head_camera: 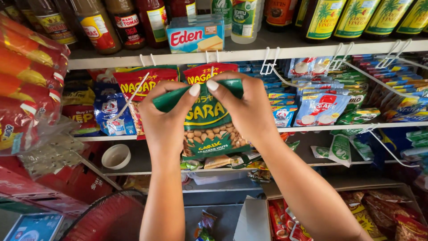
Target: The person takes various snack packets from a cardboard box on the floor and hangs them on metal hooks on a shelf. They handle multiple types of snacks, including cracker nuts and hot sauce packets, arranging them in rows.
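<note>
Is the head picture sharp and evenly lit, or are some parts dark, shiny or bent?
In the head view, both hands, left hand and right hand, and the green packet of nuts are sharp and well lit; the lower left corner is dark; the bottles carry small glare; the shelf edge bows slightly from wide-lens distortion.

Glossy green plastic film, with a clear window, forms the nut packet (209,127). Red packets (147,85) behind it share the shiny film. White coated-wire hooks (267,67) line the matt painted shelf (312,50). Bottles (154,22) above gleam, smooth, paper-labelled.
</note>
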